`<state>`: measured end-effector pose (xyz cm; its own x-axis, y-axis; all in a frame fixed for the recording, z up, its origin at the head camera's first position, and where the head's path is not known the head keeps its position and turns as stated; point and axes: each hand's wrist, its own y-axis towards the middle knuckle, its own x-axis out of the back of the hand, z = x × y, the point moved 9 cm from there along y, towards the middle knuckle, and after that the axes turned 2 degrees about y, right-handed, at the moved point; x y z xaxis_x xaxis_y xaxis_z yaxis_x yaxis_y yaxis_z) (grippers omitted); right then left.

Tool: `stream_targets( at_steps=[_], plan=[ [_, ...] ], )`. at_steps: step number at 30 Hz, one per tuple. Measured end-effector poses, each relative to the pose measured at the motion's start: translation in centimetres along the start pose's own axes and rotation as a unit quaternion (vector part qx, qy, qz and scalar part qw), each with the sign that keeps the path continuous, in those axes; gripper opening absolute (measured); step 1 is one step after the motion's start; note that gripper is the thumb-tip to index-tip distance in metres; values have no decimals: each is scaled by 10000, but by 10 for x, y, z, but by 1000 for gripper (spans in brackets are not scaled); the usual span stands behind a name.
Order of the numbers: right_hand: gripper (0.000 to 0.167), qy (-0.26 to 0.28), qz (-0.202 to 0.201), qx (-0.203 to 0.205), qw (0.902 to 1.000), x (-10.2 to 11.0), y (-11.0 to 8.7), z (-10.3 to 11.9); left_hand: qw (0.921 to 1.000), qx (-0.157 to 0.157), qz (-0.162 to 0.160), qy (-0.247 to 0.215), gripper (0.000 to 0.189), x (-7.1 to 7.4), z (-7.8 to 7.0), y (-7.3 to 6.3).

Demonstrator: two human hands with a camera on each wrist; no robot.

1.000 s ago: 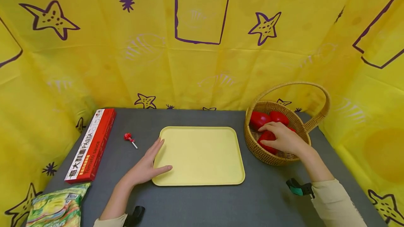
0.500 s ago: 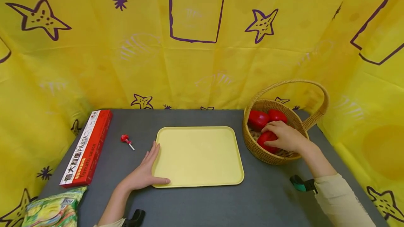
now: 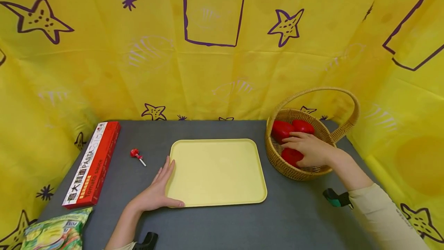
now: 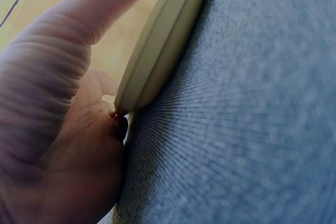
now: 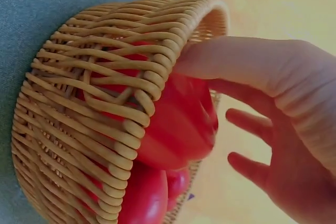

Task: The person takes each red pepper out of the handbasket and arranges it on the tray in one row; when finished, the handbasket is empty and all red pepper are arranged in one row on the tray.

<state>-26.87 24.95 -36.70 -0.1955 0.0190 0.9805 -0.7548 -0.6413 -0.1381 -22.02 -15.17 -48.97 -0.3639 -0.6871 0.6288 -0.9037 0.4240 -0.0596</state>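
At the left end of the pale yellow tray (image 3: 218,173), my left hand (image 3: 154,194) lies with fingers straight along the side and the thumb at the near corner. The left wrist view shows the thumb (image 4: 113,3) by the tray's rim (image 4: 157,40). My right hand (image 3: 312,149) reaches into the wicker basket (image 3: 282,167), fingers spread over a glossy red bell pepper (image 3: 291,157). In the right wrist view, the thumb (image 5: 236,59) and index finger are close around that pepper (image 5: 178,121), the other fingers apart from it. Whether the thumb touches it is hidden.
More red peppers (image 3: 282,130) lie in the basket, under its tall arched handle (image 3: 352,119). Left of the tray are a red-wrapped lollipop (image 3: 136,153), a red and white pasta box (image 3: 91,165) and a green and yellow bag (image 3: 55,230). Yellow cloth (image 3: 208,80) hangs behind the grey table.
My right hand's fingers have loosened from around the near pepper and spread out, leaving it in the basket. My left hand has slid slightly toward me along the tray, the thumb now at its near edge.
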Motion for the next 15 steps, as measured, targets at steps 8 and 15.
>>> stream_targets(
  at_steps=[8, 15],
  plan=[
    [66, -169, 467, -103, 9987, -13, 2, 3, 10000, -58, 5, 52, 133, 1, -1, 1],
    [69, -475, 300, -74, 9984, -18, 5, 0, 9998, -171, -16, 34, 132, 0, -3, 0]
  ],
)
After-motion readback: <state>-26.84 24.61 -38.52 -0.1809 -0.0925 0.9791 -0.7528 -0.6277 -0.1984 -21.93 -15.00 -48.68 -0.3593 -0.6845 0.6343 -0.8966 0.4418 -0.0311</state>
